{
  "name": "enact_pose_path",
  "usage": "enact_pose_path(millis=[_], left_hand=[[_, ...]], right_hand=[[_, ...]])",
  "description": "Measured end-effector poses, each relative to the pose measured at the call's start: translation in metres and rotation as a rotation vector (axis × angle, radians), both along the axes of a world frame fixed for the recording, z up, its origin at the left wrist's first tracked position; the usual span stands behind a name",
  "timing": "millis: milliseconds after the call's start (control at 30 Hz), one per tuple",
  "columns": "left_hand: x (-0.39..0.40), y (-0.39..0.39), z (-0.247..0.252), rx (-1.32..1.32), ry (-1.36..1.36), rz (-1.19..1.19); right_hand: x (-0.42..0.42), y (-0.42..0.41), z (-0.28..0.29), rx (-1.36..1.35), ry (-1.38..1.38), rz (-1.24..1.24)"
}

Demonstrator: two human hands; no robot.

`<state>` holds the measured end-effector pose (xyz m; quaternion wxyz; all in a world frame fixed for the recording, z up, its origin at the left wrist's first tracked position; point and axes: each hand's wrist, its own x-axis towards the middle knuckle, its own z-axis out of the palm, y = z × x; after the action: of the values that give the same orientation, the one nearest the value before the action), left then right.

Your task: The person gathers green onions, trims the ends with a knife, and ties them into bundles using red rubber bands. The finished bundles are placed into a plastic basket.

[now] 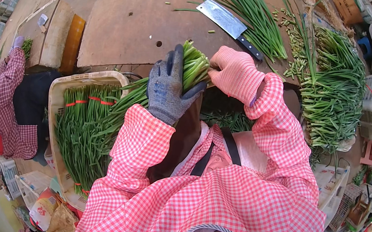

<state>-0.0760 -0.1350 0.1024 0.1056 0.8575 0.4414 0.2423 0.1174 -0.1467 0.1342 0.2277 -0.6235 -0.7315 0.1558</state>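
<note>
My left hand (172, 88), in a grey-blue coated glove, is wrapped around a bundle of green garlic chives (194, 64) whose pale cut ends point up and away from me. The leaves trail down to the left over a plastic crate. My right hand (235, 72), in a pink knitted glove, is curled beside the stem ends; its fingertips touch them, and whether they pinch anything is hidden. Beyond it lies a cleaver (222, 19) with a black handle on the brown board (123, 28), next to a loose spread of chives (257, 21).
The cream crate (53, 101) at left holds chives tied with red bands. A large chive heap (332, 103) and cut stem pieces (293, 56) lie at right. A co-worker in a checked smock (3, 104) is at far left, near a foam box (53, 35).
</note>
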Motion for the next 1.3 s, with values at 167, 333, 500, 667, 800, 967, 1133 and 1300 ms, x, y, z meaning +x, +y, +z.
enact_pose_path(millis=[167,333,500,667,800,967,1133,1300], left_hand=[[-0.008,0.0,0.001,-0.002,-0.093,-0.026],[-0.033,-0.023,0.01,0.065,-0.042,0.026],[-0.03,-0.029,0.007,0.059,0.058,0.059],[-0.026,-0.015,0.01,-0.077,0.136,0.059],[-0.026,-0.006,0.001,-0.116,0.082,0.143],[-0.037,0.008,-0.007,-0.178,0.013,0.015],[-0.045,0.024,-0.001,-0.37,-0.049,-0.039],[-0.064,0.027,0.027,-0.514,-0.187,0.027]], right_hand=[[0.036,-0.004,-0.012,0.173,-0.031,-0.07],[0.053,-0.013,0.006,-0.539,-0.304,-0.173],[0.049,-0.029,-0.04,-0.241,-0.222,0.129],[-0.007,-0.015,-0.023,-0.165,0.091,0.18],[-0.026,0.039,-0.018,-0.334,-0.056,0.227],[0.002,0.025,-0.014,-0.327,0.122,0.197],[0.044,0.0,-0.058,-0.204,0.128,-0.054],[0.062,-0.021,-0.058,-0.216,0.122,-0.09]])
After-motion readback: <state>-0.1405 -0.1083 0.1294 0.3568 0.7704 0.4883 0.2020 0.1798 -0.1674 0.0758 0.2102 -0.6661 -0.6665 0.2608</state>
